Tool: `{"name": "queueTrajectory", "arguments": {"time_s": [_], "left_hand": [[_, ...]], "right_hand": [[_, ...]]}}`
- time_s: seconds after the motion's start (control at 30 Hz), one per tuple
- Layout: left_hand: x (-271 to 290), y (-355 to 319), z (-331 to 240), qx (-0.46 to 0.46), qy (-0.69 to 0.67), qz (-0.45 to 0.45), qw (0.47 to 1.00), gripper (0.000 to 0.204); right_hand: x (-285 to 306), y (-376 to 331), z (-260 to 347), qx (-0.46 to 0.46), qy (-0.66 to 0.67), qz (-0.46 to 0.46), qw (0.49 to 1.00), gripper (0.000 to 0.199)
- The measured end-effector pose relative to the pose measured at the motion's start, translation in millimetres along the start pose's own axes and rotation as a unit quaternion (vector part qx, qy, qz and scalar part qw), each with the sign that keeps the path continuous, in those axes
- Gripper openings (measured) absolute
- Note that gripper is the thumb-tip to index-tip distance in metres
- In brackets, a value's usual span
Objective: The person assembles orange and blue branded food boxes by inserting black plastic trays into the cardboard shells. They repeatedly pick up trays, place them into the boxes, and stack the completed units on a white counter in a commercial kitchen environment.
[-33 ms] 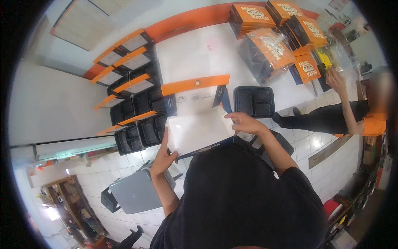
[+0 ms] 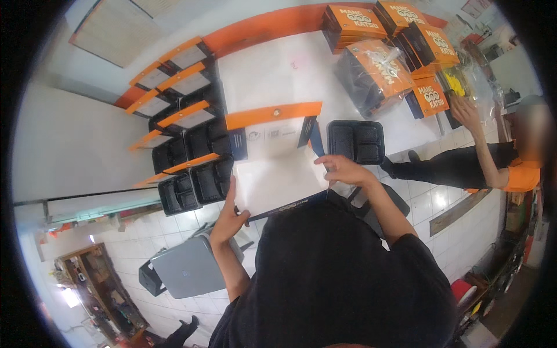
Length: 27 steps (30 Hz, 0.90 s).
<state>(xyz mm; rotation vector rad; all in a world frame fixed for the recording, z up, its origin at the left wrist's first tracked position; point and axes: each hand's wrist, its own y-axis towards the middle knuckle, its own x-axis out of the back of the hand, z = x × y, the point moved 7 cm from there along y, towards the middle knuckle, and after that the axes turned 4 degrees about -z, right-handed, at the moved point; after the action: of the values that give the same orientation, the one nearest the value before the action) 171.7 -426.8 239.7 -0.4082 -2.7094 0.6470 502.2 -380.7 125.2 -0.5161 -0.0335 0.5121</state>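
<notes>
The flat cardboard box (image 2: pixel 278 168) lay unfolded on the white table (image 2: pixel 272 69), white inside with an orange flap at its far edge; every place below is told from this box. To the left of it stood rows of open boxes with black trays (image 2: pixel 191 168) inside, their orange lids raised; below them, off the table, a grey chair (image 2: pixel 188 269) stood on the tiled floor. The left hand (image 2: pixel 228 217) was at the near left corner of the box, its fingers closed on the edge and its thumb on the white face; it gripped the cardboard. The right hand (image 2: pixel 342 170) was at the right edge of the box, fingers bent and touching the side flap; I cannot tell whether it really pinched it. Just right of the box lay one black tray (image 2: pixel 355 141) with compartments; beyond it, further right, were stacks of closed orange boxes (image 2: pixel 406 46), some in a clear bag; at the far right another person's hand (image 2: pixel 464 110) rested on the table.
</notes>
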Motion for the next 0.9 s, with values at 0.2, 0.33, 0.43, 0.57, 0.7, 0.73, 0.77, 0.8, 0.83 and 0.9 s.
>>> {"name": "queueTrajectory", "arguments": {"time_s": [0.2,0.33,0.43,0.57,0.7,0.73,0.77,0.8,0.83,0.9], "left_hand": [[10.1,16.1,3.0,-0.028,0.092,-0.061,0.994,0.103],[19.8,21.8,-6.1,-0.039,0.094,-0.059,0.993,0.103],[28.3,30.6,13.4,-0.144,0.175,-0.076,0.971,0.104],[34.8,38.2,18.7,-0.129,0.159,-0.059,0.977,0.105],[40.5,45.5,22.1,-0.09,0.152,-0.039,0.983,0.104],[41.8,46.1,23.9,-0.085,0.155,-0.037,0.984,0.104],[42.9,47.8,24.8,-0.078,0.15,-0.035,0.985,0.104],[43.1,49.3,25.9,-0.07,0.146,-0.033,0.986,0.104],[43.2,50.4,26.5,-0.063,0.141,-0.031,0.988,0.104],[45.9,49.8,21.7,-0.045,0.139,-0.02,0.989,0.104]], "right_hand": [[65.2,38.2,3.1,-0.013,-0.346,-0.328,0.879,0.03],[80.2,65.0,-33.6,-0.063,-0.439,-0.364,0.82,0.038],[82.5,71.0,-44.2,-0.05,-0.455,-0.362,0.812,0.035],[85.9,67.7,-53.7,0.002,-0.458,-0.39,0.799,0.033],[80.2,71.6,-44.3,-0.016,-0.478,-0.377,0.793,0.03],[75.3,72.7,-36.8,-0.029,-0.481,-0.375,0.792,0.029],[75.0,72.8,-37.6,-0.029,-0.489,-0.382,0.784,0.028],[75.2,73.0,-39.9,-0.029,-0.497,-0.388,0.776,0.028],[75.0,72.4,-41.6,-0.028,-0.506,-0.393,0.767,0.027],[78.0,72.2,-46.7,-0.043,-0.483,-0.416,0.769,0.027]]}}
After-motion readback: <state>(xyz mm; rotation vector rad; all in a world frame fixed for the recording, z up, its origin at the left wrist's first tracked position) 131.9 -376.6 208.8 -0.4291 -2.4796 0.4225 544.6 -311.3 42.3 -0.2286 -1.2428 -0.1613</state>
